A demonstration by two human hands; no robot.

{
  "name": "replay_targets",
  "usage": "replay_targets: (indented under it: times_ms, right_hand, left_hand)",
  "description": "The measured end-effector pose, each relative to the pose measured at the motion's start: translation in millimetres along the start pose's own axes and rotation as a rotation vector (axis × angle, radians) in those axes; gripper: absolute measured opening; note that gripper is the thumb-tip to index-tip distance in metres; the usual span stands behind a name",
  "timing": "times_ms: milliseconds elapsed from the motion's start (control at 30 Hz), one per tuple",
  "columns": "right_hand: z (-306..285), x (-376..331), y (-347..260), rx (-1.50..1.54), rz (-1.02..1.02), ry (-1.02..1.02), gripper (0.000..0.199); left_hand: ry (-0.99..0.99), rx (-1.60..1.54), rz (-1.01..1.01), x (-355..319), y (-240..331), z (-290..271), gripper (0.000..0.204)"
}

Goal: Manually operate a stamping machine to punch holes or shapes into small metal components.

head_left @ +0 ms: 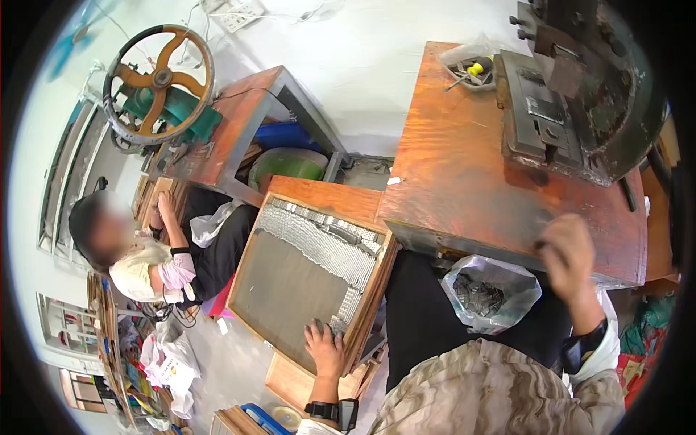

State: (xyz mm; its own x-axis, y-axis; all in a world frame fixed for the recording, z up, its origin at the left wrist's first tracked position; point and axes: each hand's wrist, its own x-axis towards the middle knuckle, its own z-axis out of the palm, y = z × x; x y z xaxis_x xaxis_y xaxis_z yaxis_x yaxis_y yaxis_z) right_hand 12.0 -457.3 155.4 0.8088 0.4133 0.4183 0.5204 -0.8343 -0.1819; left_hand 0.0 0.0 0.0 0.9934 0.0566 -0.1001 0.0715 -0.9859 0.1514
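My left hand (pixel 324 349) lies at the near end of a shallow wooden tray (pixel 392 255), fingers spread and touching the last of the small metal pieces (pixel 346 308). Similar silvery pieces stand in tight rows along the tray's far and right sides. Over the front edge of the wooden workbench (pixel 464 167) hovers my right hand (pixel 569 257), its fingers curled and smeared by motion, so what they hold cannot be made out. Between my thighs sits a clear plastic bag (pixel 523 296) with loose dark metal pieces (pixel 478 293) inside.
A heavy metal press (pixel 609 94) stands at the bench's right. Behind it is a bag of tools with a yellow-handled screwdriver (pixel 475 69). At left, another person (pixel 156 261) sits below a machine with a large handwheel (pixel 161 78). White bags (pixel 170 359) lie on the floor.
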Motion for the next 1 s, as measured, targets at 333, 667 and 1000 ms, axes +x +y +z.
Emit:
replay_targets:
  times_ms: [333, 667, 1000]
  right_hand:
    - [234, 138, -135, 0.295, -0.555, -0.241, 0.044]
    - [235, 147, -146, 0.184, -0.506, -0.502, 0.029]
    - [207, 130, -102, 0.460, -0.376, -0.303, 0.040]
  left_hand:
    - [-0.167, -0.381, -0.056, 22, 6, -39, 0.035]
    - [0.049, -0.543, -0.065, 75, -15, -42, 0.029]
    - [0.047, -0.548, -0.016, 90, 14, -19, 0.027]
